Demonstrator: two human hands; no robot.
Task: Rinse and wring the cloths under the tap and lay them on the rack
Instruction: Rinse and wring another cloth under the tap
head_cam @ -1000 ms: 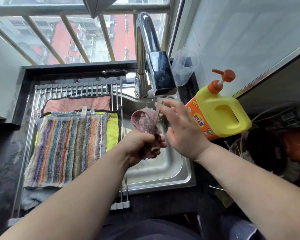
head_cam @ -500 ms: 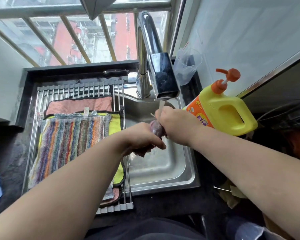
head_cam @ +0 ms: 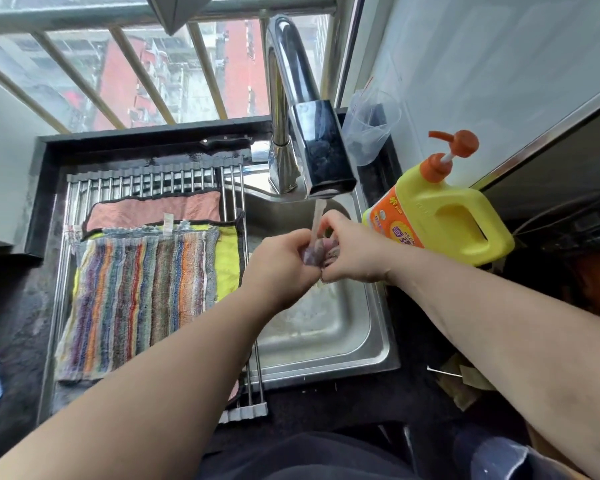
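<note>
Left hand (head_cam: 281, 268) and right hand (head_cam: 352, 254) both clenched on a wadded purple-grey cloth (head_cam: 314, 253), held over the stainless steel sink (head_cam: 361, 341) in the stream from the chrome tap (head_cam: 312, 161). Roll-up steel rack (head_cam: 146, 180) to the left (multicolour striped towel (head_cam: 139, 296), yellow cloth (head_cam: 227, 258) and pink cloth (head_cam: 156, 210) lie flat on it).

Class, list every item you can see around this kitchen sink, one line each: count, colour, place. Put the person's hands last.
chrome metal tap: one, silver, behind the basin, water running
stainless steel sink: one, silver, centre
metal rod rack: one, silver, left of the basin
striped towelling cloth: one, multicoloured, flat on the rack
yellow cloth: one, yellow, under the striped one
pink dark-edged cloth: one, pink, at the rack's far end
wadded mauve cloth: one, mauve, under the stream
yellow plastic detergent bottle: one, yellow with orange pump, right of the sink
clear plastic cup: one, transparent, behind the bottle
hands: two; left hand and right hand grip the wadded cloth
</note>
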